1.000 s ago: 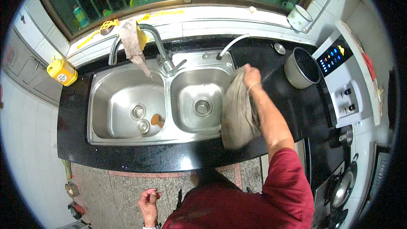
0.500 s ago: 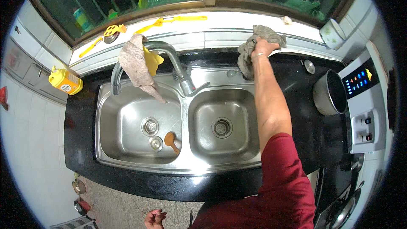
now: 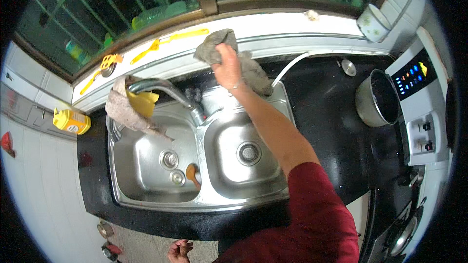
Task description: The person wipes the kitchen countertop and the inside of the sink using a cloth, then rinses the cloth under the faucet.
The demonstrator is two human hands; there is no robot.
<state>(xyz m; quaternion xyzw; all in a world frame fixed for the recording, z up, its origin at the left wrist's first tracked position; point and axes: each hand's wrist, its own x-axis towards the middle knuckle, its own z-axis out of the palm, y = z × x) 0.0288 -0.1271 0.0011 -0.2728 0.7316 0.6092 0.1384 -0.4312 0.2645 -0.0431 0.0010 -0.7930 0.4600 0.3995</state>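
My right hand (image 3: 227, 68) presses a crumpled grey cloth (image 3: 209, 48) against the tiled ledge below the window, behind the sink. Part of the cloth hangs down on the right of the wrist. My left hand (image 3: 180, 251) is low at the lower edge, in front of the counter, its fingers loosely curled and apart with nothing in them. A steel double sink (image 3: 202, 192) lies under my right arm. Over its faucet (image 3: 187, 102) hang a pale, stained cloth (image 3: 122, 104) and a yellow cloth (image 3: 144, 104).
In the left basin lie a wooden spoon (image 3: 193, 174) and a round drain strainer (image 3: 177, 178). Yellow utensils (image 3: 168, 39) rest on the windowsill. A yellow jug (image 3: 71, 121) stands at the left, a steel pot (image 3: 370, 100) at the right. A white hose (image 3: 288, 68) curves behind the sink.
My right hand has moved left along the ledge with the grey cloth, uncovering the white hose. The view has shifted and tilted. My left hand stays low.
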